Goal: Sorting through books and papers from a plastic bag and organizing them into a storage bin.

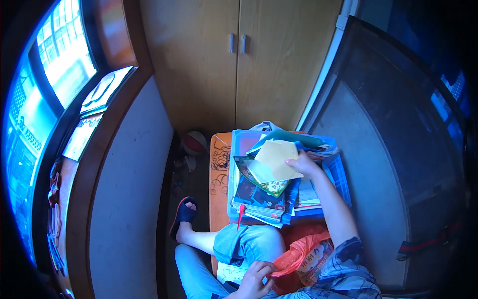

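In the head view, the step in hand looks like sorting papers: the right hand (301,165) pinches cream paper (278,157), thumb on top and the other fingers mostly hidden beneath, over the pile on the orange table (218,192). The left hand (255,280), low near the lap, has its fingertips closed on the edge of a red bag (294,255). The next move seems to call for a steady pinch on the paper, so that loose sheets do not slide apart, and a sure hold on the bag's thin rim. The bag lies against the person's lap, with a colourful printed booklet (314,263) showing at its opening. On the table, what looks like a clear bin (232,172) holds stacked books and papers; a green folder (294,138) lies behind the cream paper, and a dark booklet (253,196) below it. How deep the bin's contents go, I cannot tell.
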`<state>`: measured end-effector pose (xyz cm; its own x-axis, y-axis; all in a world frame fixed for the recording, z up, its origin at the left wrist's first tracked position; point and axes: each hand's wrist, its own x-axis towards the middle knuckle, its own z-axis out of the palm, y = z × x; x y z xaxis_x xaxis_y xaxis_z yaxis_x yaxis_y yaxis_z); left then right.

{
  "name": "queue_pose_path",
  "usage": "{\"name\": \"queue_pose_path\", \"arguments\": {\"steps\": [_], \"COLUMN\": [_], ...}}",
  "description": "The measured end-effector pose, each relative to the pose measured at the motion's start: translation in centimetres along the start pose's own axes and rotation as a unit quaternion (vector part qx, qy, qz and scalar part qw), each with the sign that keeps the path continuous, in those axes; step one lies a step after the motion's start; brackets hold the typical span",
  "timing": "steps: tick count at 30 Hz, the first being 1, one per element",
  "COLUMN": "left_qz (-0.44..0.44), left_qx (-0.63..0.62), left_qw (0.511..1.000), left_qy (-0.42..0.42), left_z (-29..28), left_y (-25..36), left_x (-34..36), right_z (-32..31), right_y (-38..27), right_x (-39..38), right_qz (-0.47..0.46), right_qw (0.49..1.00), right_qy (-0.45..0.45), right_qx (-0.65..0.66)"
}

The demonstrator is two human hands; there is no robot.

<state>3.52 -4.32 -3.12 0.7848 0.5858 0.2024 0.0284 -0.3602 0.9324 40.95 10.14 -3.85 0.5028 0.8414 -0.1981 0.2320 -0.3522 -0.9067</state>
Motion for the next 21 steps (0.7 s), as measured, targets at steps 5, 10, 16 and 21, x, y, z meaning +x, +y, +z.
{"name": "queue_pose_path", "arguments": {"steps": [5, 10, 16, 21], "left_qz": [-0.055, -0.153, -0.113, -0.052], "left_qx": [-0.225, -0.489, -0.474, -0.367], "left_qw": [0.972, 0.858, 0.87, 0.925], "left_qy": [-0.037, -0.045, -0.072, -0.084], "left_z": [1.8, 2.3, 2.4, 3.5], "left_y": [0.2, 0.8, 2.5, 2.6], "left_x": [-0.9, -1.0, -0.6, -2.2], "right_z": [-4.5, -7.9, -6.3, -4.4], "right_y": [-2.2, -3.6, 0.6, -2.4], "right_x": [-14.9, -34.9, -40.2, -30.4], "right_qz": [-0.129, -0.162, -0.011, -0.102], "right_qw": [0.975, 0.973, 0.925, 0.975], "right_qy": [0.021, 0.009, -0.057, 0.039], "right_qx": [0.179, -0.167, -0.374, -0.191]}}
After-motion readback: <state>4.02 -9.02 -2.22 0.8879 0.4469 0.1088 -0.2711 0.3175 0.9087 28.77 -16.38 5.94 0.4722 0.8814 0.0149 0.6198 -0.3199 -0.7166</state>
